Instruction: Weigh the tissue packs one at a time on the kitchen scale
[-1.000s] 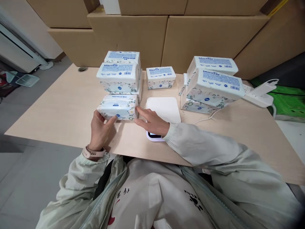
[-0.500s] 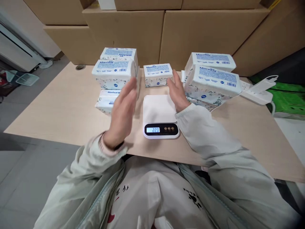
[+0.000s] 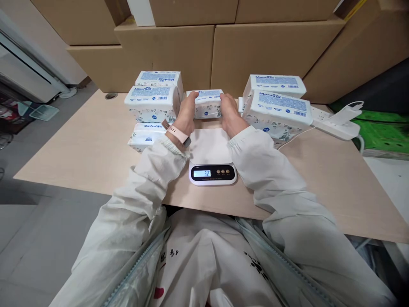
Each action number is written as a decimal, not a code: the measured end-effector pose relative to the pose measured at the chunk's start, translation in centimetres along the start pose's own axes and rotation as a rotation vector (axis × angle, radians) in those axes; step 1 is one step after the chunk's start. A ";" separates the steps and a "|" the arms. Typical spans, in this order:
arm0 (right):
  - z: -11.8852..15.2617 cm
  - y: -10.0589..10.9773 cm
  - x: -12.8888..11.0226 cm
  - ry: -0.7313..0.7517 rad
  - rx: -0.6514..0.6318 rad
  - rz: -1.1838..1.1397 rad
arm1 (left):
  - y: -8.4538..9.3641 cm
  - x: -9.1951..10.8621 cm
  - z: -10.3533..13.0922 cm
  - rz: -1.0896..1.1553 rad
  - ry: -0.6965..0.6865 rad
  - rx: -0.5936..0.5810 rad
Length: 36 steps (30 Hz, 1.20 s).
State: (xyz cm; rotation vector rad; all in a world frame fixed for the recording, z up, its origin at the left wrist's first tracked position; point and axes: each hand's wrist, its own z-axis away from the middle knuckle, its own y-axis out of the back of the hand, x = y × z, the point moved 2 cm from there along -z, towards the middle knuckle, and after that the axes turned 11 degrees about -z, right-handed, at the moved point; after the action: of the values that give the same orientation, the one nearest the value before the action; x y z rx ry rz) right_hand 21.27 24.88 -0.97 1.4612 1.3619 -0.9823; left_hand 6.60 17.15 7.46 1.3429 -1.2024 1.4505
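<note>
Between my two hands, behind the scale, is a white and blue tissue pack (image 3: 207, 105). My left hand (image 3: 188, 115) grips its left end, thumb on top, and a pink watch band circles that wrist. My right hand (image 3: 230, 111) holds the right end, thumb near the top edge. In front of the pack lies a white digital scale (image 3: 209, 147), its lit display reading 3.2, with nothing resting on its plate. Stacked tissue packs (image 3: 153, 104) stand to the left, and more packs (image 3: 277, 111) are piled to the right.
Large cardboard boxes (image 3: 275, 55) line the back of the wooden table (image 3: 79, 149). A white power strip (image 3: 335, 123) with plugs and a cable lies right of the packs. Something green (image 3: 380, 136) is beyond the right edge.
My left hand has moved forward and right to the middle pack, and my right hand has shifted onto its other end; both have closed on it. The display went from 22.3 to 3.2.
</note>
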 end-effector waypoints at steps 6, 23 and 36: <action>10.4 2.3 -8.2 -0.192 0.010 -0.266 | 5.0 3.2 9.6 -0.076 -0.150 -0.199; 24.2 6.6 -8.4 0.066 0.197 -0.073 | 9.4 -4.0 17.5 -0.150 -0.161 -0.137; 23.1 7.5 -7.6 -0.143 0.386 -0.412 | 10.3 -5.6 16.9 -0.056 -0.133 -0.309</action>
State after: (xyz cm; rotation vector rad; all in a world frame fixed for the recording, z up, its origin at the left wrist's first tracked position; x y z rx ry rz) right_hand 28.56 0.55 0.08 1.3715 1.4523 -1.6574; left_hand 1.10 -1.39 0.33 1.2613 -1.3990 1.0975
